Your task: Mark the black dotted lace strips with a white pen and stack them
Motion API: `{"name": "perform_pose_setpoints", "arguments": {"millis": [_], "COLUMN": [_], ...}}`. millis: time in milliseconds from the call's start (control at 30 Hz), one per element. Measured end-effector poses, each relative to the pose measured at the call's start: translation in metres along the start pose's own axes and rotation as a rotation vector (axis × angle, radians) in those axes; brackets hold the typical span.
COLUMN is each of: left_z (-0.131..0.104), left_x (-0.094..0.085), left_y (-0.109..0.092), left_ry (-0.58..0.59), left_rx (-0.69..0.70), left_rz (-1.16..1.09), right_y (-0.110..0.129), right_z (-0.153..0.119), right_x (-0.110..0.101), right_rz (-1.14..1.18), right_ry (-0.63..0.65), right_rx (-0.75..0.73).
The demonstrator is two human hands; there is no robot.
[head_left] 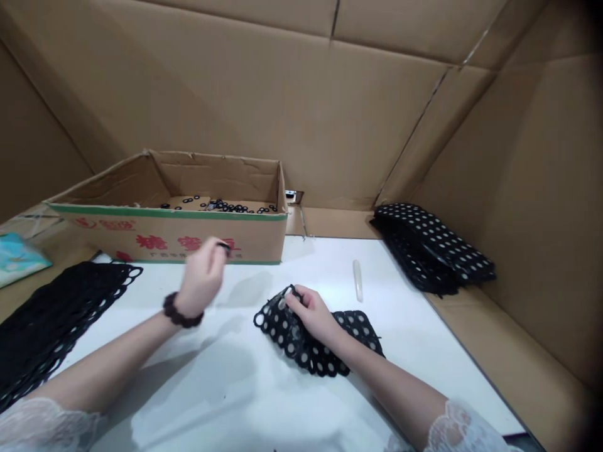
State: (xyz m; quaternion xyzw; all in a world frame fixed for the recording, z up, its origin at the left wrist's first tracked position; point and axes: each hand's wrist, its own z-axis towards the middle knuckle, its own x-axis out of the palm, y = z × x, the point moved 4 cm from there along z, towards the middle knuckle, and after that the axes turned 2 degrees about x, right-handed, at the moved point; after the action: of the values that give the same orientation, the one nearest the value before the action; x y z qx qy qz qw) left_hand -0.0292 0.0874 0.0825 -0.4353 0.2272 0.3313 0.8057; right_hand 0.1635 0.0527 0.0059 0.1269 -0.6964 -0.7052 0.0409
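My left hand [203, 276], with a dark bracelet at the wrist, is raised in front of the cardboard box [254, 242]. Its fingers pinch a small black ring [223, 247], slightly blurred. On the white table, a piece of black fabric with round holes [325, 359] lies bunched up. My right hand [313, 311] is closed on the upper left part of that fabric. Several black rings [235, 208] lie inside the box.
Folded black perforated fabric [428, 242] is stacked at the right. More black fabric [51, 314] lies at the left, near a teal packet [19, 260]. A whitish stick [357, 280] rests on the table [226, 402]. Cardboard walls [259, 81] stand around.
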Motion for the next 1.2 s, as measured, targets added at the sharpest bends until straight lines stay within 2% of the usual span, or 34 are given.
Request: {"name": "perform_pose_setpoints", "arguments": {"millis": [67,133,167,233,300,367,433,500,567,600,633,733,833,933,1000,1067,1133,1167,1200], "left_z": [0.019,0.040,0.051,0.072,0.083,0.079,0.059,0.029,-0.004,-0.019,-0.031,-0.045,-0.045,-0.045,-0.045,-0.038,-0.021,-0.009,0.002], "left_x": [-0.038,-0.064,-0.071,-0.075,-0.068,-0.062,-0.054,-0.031,0.007,0.023,0.035,0.057,0.062,0.063,0.063,0.058,0.040,0.024,0.009], "left_y": [-0.003,-0.005,-0.005,0.001,0.006,0.003,-0.011,-0.030,-0.046,-0.049,-0.051,-0.046,-0.039,-0.038,-0.037,-0.033,-0.023,-0.016,-0.008], "left_ry": [-0.281,-0.406,-0.389,-0.308,-0.157,-0.194,-0.291,-0.174,0.254,0.396,0.475,0.583,0.675,0.718,0.705,0.603,0.362,0.161,0.036], "left_rx": [0.071,0.137,0.168,0.206,0.234,0.245,0.293,0.438,0.614,0.652,0.662,0.599,0.510,0.456,0.455,0.433,0.343,0.265,0.207], "left_rz": [0.157,0.264,0.317,0.412,0.469,0.499,0.486,0.400,0.375,0.377,0.377,0.347,0.224,0.165,0.199,0.262,0.349,0.411,0.451], "right_y": [-0.001,0.000,0.002,0.005,0.009,0.010,0.008,0.003,-0.002,-0.004,-0.005,-0.004,0.000,0.004,0.004,0.003,0.002,0.001,0.000], "right_z": [0.000,0.000,0.000,-0.002,-0.003,-0.002,-0.001,0.001,0.002,0.003,0.004,0.004,0.003,0.003,0.003,0.004,0.003,0.003,0.002], "right_x": [0.002,0.005,0.007,0.007,0.004,0.001,0.000,0.000,-0.001,-0.001,-0.002,-0.002,-0.001,-0.005,-0.007,-0.009,-0.011,-0.012,-0.011], "right_rz": [-0.006,-0.017,-0.033,-0.082,-0.139,-0.134,-0.087,-0.056,-0.059,-0.063,-0.068,-0.036,0.029,0.035,0.036,0.050,0.075,0.087,0.094], "right_ry": [0.064,0.222,0.327,0.512,0.579,0.546,0.476,0.372,0.258,0.203,0.156,0.123,0.216,0.278,0.290,0.266,0.214,0.196,0.192], "right_rx": [0.013,0.053,0.075,0.105,0.095,0.075,0.071,0.087,0.100,0.102,0.098,0.083,0.062,0.048,0.058,0.067,0.084,0.097,0.108]}}
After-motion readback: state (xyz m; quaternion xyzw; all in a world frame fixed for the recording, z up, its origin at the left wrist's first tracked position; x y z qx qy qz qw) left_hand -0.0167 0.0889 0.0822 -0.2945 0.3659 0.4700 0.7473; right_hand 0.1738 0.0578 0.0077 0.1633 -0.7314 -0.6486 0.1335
